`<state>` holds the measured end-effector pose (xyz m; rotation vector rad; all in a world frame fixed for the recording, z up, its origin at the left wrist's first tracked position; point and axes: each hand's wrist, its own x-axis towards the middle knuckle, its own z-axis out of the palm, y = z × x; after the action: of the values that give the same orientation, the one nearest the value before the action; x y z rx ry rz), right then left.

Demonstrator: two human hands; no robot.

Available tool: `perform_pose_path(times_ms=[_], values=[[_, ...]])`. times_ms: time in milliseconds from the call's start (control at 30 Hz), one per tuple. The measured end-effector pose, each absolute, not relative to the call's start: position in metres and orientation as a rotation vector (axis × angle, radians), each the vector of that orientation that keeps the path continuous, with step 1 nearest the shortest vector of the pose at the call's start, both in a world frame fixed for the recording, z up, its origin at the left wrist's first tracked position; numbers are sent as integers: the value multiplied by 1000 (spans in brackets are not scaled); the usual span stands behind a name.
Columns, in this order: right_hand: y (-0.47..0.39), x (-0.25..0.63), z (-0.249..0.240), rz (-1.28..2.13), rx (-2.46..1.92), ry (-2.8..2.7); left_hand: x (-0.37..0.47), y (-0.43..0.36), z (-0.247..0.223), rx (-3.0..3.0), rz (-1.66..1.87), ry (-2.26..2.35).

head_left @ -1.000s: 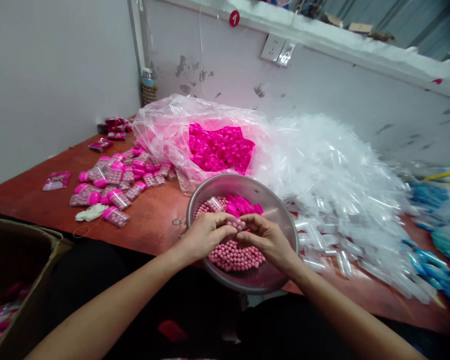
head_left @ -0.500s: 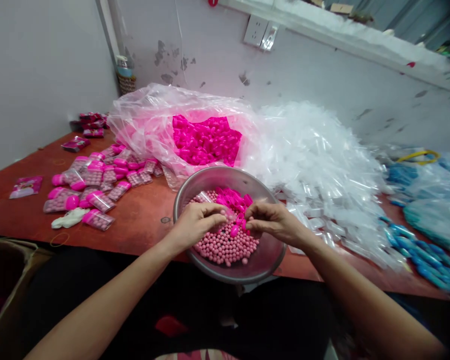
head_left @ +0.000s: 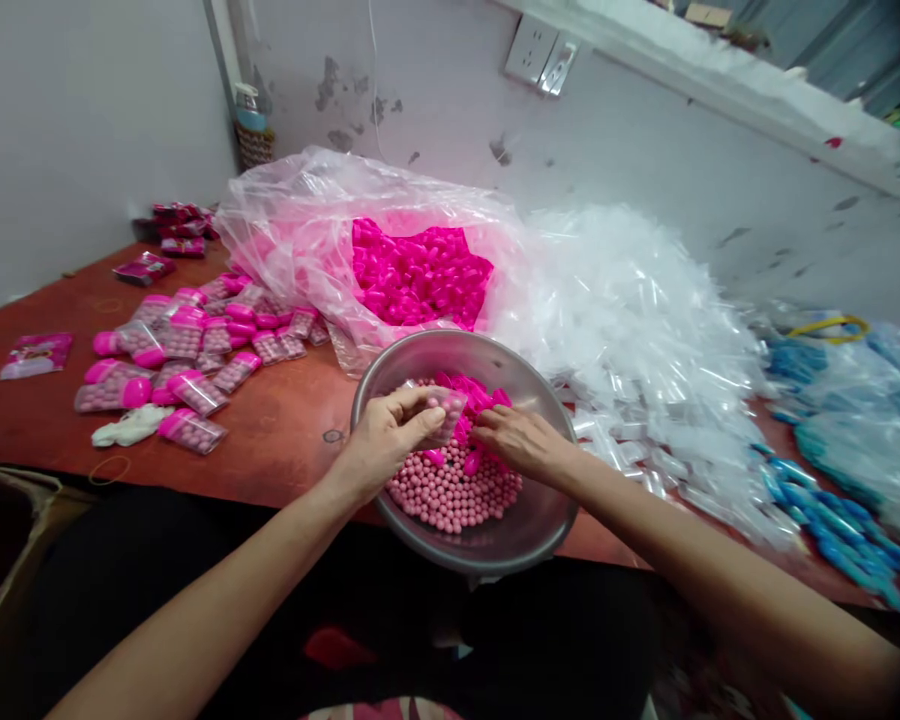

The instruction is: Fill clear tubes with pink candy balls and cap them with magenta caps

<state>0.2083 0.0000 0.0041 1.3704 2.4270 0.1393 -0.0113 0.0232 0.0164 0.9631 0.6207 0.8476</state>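
- The left hand (head_left: 385,440) came in over the nine o'clock side of the steel bowl (head_left: 551,500), its thumb and fingers pinching a small clear bottle (head_left: 445,412) with pink beads inside; whether its mouth was covered could not be told
- That bottle sat above the bowl's middle, tilted, with the thumb across its near side
- The right hand (head_left: 521,438) reached in from three o'clock, fingers bent and fingertips down at the loose pink caps (head_left: 474,388); whether they had closed on one could not be told
- Inside the bowl, the loose pink caps lay mostly towards twelve, and the pink beads (head_left: 454,498) spread towards six, with a couple of caps resting on them
- From the bowl, a see-through plastic bag (head_left: 292,205) stood open between eleven and twelve, full of bright pink caps (head_left: 420,275)
- A big heap of clear empty tubes (head_left: 637,310) ran from one to three o'clock, and blue pieces (head_left: 832,520) lay past it, just below three
- Towards nine and ten, filled bottles with pink caps (head_left: 195,345) were piled on the red tabletop (head_left: 277,440), beside a crumpled white item (head_left: 130,425), with a flat pink packet (head_left: 36,355) farther out
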Motion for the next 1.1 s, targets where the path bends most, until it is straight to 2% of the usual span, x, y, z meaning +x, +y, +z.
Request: perform_pose_path(times_ms=[133, 267, 367, 500, 700, 767, 833, 967, 1100], values=[[2, 204, -2, 158, 1411, 2465, -10, 22, 17, 966, 829, 585], [-3, 203, 20, -58, 1619, 2593, -10, 21, 16, 1007, 759, 576], [-11, 198, 44, -450, 1787, 2817, -9, 20, 15, 1079, 748, 578], [-19, 191, 56, -1212, 2047, 2822, -7, 19, 16, 1182, 722, 591], [-20, 190, 37, -1722, 2207, 2791, -8, 19, 18, 1300, 721, 584], [-22, 189, 37, -1657, 2310, 2814, -9, 18, 17, 1417, 737, 605], [-24, 185, 42, -1328, 2285, 2928, -9, 16, 15, 1555, 753, 623], [-29, 173, 56, -623, 1952, 3122, -12, 10, 15, 1706, 851, 724], [-33, 166, 54, -265, 1757, 3117, -16, 5, 16, 1759, 968, 749]])
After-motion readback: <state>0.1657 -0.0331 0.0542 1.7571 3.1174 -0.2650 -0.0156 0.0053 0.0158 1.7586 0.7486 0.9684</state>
